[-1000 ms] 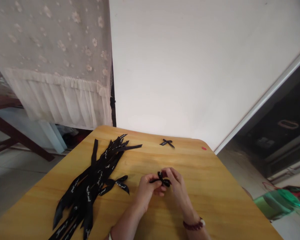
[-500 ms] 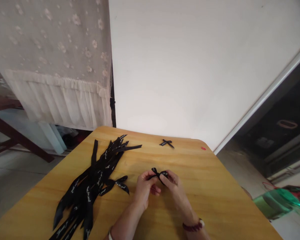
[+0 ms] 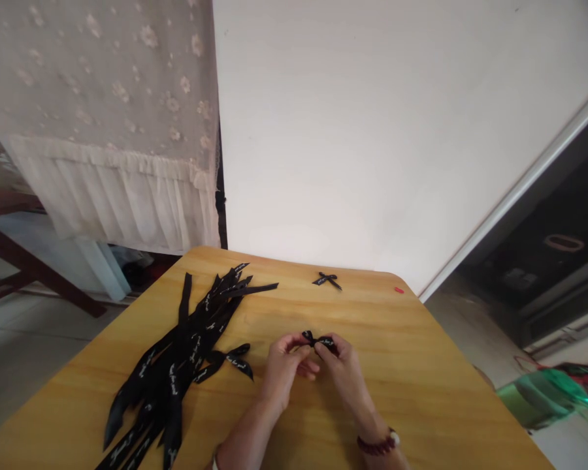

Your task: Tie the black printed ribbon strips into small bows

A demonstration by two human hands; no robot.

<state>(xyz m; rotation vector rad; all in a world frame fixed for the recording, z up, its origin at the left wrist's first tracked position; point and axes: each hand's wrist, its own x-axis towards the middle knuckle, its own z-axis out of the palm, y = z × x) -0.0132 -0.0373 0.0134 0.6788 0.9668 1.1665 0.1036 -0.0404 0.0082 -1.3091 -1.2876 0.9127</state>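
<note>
Between my two hands, above the wooden table, is a small black ribbon bow with white lettering. My left hand pinches its left side with thumb and forefinger, the other fingers curled below. My right hand grips the bow's right loop between thumb and fingers. A pile of black printed ribbons lies to the left of my hands, with a looped ribbon at its right edge. Farther back on the table rests another finished-looking black bow.
A small red piece lies near the table's back right corner. Behind the table stands a white panel, with a lace curtain at the left. A green translucent container is beyond the right edge.
The bow between my hands has shifted slightly right and now looks flatter, with its right loop spread sideways. My fingers have moved a little.
</note>
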